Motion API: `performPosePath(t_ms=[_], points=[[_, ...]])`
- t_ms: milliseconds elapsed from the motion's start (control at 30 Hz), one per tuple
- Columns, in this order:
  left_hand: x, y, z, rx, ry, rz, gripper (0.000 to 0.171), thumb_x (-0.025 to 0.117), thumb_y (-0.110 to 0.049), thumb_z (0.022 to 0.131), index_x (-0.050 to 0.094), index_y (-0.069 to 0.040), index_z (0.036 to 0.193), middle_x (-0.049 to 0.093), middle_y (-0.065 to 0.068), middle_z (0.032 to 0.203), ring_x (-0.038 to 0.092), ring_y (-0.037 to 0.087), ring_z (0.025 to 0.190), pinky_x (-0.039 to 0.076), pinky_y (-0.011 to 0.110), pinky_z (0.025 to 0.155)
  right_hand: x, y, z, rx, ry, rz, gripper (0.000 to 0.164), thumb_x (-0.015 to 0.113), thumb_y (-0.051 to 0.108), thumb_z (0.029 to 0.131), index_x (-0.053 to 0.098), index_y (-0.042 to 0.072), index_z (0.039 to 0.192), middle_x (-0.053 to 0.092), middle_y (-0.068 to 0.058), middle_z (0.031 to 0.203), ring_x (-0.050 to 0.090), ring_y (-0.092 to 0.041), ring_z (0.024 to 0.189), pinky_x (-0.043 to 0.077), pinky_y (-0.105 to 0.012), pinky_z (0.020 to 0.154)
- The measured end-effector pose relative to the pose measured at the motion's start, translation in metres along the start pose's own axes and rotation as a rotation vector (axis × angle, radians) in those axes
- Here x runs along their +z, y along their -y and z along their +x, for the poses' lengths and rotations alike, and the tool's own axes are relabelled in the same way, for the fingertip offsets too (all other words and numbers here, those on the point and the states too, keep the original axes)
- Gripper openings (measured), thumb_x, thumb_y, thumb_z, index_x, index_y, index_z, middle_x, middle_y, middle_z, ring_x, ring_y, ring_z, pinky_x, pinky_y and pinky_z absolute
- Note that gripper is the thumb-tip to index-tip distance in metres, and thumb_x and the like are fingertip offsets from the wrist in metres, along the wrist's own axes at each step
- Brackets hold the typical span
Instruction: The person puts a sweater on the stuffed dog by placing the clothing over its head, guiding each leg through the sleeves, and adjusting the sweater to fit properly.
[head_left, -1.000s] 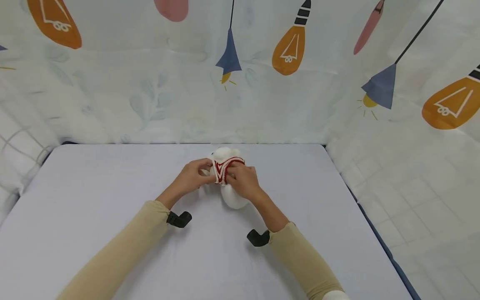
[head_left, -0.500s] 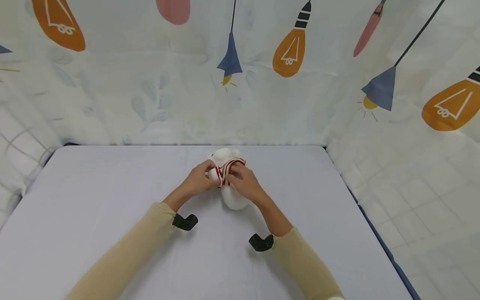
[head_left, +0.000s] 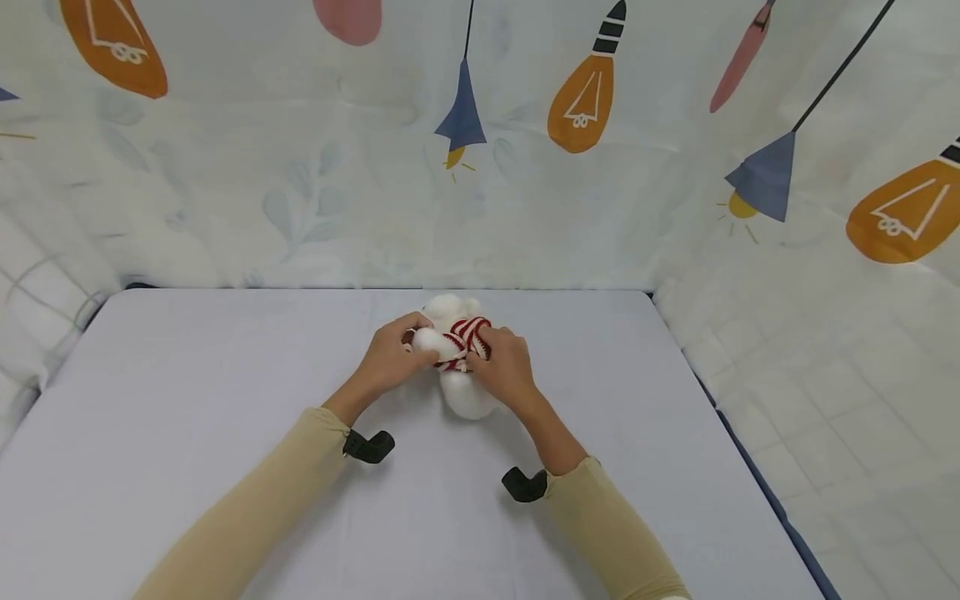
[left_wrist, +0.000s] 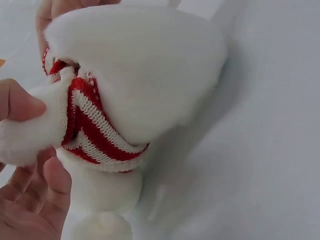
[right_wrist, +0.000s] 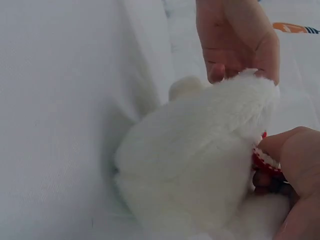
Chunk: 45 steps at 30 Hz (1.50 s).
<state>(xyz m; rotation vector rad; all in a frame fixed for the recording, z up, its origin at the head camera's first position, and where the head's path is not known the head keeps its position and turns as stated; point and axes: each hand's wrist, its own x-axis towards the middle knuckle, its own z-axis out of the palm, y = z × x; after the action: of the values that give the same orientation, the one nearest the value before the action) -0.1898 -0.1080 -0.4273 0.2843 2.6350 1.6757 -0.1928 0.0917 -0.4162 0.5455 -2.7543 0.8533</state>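
Note:
A white plush toy point(head_left: 468, 395) lies near the table's far edge, its head away from me. Around its middle sits a red-and-white striped knitted garment point(head_left: 472, 333), bunched toward the right. My left hand point(head_left: 392, 358) holds the toy's white limb point(left_wrist: 32, 125) between thumb and fingers; in the left wrist view that limb sticks out past the garment's red edge. With my right hand point(head_left: 506, 365) I pinch the knit on the toy's right side. The right wrist view shows those fingers point(right_wrist: 290, 150) at a red-and-white edge, partly hidden by plush.
A white cloth covers the table point(head_left: 225, 358). Behind it hangs a pale printed curtain point(head_left: 360, 183) with lamps and bulbs. Black wrist mounts point(head_left: 369, 447) jut inward from both sleeves point(head_left: 255, 508).
The striped knit, earlier stretched toward my left hand, has shifted right, and more of the white limb shows at the left. My left fingers now hold that limb. The right hand moved slightly right.

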Motion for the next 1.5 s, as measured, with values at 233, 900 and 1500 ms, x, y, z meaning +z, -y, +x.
performPosePath(t_ms=[233, 900, 1500], points=[[-0.003, -0.001, 0.0, 0.03, 0.063, 0.004, 0.033, 0.069, -0.015, 0.084, 0.056, -0.018, 0.114, 0.059, 0.004, 0.126, 0.06, 0.026, 0.111, 0.054, 0.037, 0.08, -0.004, -0.008, -0.001, 0.042, 0.088, 0.099, 0.022, 0.066, 0.026, 0.09, 0.059, 0.006, 0.083, 0.051, -0.004, 0.071, 0.045, -0.016, 0.07, 0.036, -0.028, 0.063], [0.005, -0.015, 0.0, 0.213, 0.004, 0.09, 0.018, 0.068, -0.005, 0.079, 0.055, -0.015, 0.084, 0.059, 0.001, 0.097, 0.055, 0.018, 0.094, 0.047, 0.033, 0.075, 0.001, -0.01, -0.003, 0.002, 0.039, 0.148, 0.023, 0.067, 0.009, 0.082, 0.046, 0.008, 0.072, 0.04, 0.001, 0.066, 0.037, -0.011, 0.062, 0.03, -0.021, 0.054], [0.012, -0.013, 0.0, 0.4, -0.006, 0.2, 0.028, 0.068, 0.005, 0.07, 0.048, -0.011, 0.081, 0.051, 0.006, 0.1, 0.052, 0.022, 0.097, 0.045, 0.039, 0.082, 0.0, -0.009, -0.004, -0.01, 0.043, 0.135, 0.028, 0.067, 0.012, 0.083, 0.043, 0.009, 0.069, 0.038, 0.001, 0.066, 0.038, -0.012, 0.063, 0.03, -0.023, 0.056]])
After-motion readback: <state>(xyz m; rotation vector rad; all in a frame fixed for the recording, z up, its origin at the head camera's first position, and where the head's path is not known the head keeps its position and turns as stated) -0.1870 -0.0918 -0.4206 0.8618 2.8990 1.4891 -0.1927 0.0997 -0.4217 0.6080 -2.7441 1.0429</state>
